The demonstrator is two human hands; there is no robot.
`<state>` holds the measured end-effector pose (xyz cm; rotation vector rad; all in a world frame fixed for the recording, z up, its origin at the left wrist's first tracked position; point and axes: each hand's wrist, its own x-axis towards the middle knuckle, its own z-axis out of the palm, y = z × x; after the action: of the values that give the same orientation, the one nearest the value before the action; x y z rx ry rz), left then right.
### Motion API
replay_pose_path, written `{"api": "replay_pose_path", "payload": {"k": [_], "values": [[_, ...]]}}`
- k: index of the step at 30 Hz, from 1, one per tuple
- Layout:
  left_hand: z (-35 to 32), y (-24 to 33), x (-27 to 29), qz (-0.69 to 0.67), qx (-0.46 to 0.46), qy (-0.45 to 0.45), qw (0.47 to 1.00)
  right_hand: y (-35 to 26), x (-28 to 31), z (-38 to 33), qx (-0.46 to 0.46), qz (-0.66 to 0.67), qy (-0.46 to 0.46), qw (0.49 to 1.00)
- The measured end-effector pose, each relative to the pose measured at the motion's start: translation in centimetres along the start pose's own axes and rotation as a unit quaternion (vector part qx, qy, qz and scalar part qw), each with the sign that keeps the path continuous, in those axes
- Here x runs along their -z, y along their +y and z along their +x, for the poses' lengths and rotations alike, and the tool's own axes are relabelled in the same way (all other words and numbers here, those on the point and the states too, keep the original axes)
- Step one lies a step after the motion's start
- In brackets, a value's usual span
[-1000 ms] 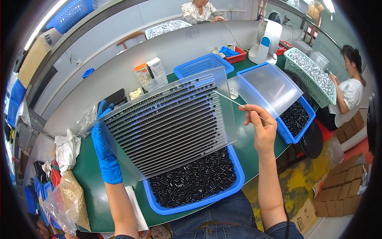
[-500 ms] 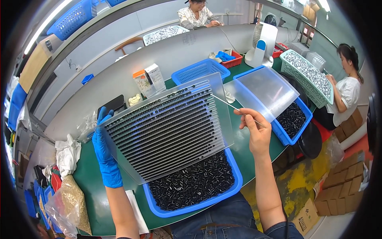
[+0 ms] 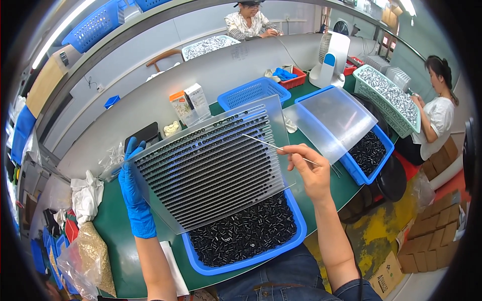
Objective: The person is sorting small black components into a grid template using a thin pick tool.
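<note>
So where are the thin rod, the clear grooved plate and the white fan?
Thin rod (image 3: 263, 142): head view, on its shaft beyond the fingers.
Clear grooved plate (image 3: 275, 118): head view, on its bare right margin.
White fan (image 3: 340, 52): head view, on its casing.

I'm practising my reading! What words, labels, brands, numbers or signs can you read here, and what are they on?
Brown carton, lower right: large dark lettering, but I don't copy out printed words.
Orange-topped box: print too small to read.
White box beside it: any print is too small to read.
Grey panel: faint marks, unreadable.
</note>
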<state>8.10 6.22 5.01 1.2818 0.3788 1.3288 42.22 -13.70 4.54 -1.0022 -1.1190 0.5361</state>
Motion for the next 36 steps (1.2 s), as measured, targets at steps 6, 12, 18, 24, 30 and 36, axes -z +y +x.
{"api": "replay_pose_path", "payload": {"k": [6, 12, 18, 24, 30, 36], "values": [[0.0, 0.3, -0.7, 0.022, -0.019, 0.02, 0.999, 0.4, 1.6, 0.3, 0.014, 0.014, 0.029, 0.999], [0.0, 0.4, -0.9, 0.047, -0.031, 0.022, 0.998, 0.5, 2.7, 0.3, 0.023, 0.003, 0.067, 0.998], [0.0, 0.4, -0.8, 0.048, -0.029, 0.017, 0.998, 0.3, 3.4, 0.2, 0.025, -0.004, 0.086, 0.996], [0.1, 0.3, -0.6, 0.048, -0.024, 0.016, 0.998, 0.6, 3.3, 0.2, 0.023, -0.005, 0.093, 0.995], [0.1, 0.3, -0.2, 0.019, -0.013, 0.007, 1.0, 0.6, 2.9, 0.0, 0.018, 0.016, 0.066, 0.998], [0.0, 0.2, -0.3, 0.041, -0.032, 0.008, 0.999, 0.3, 2.1, 0.0, 0.02, 0.006, 0.049, 0.999]]}}
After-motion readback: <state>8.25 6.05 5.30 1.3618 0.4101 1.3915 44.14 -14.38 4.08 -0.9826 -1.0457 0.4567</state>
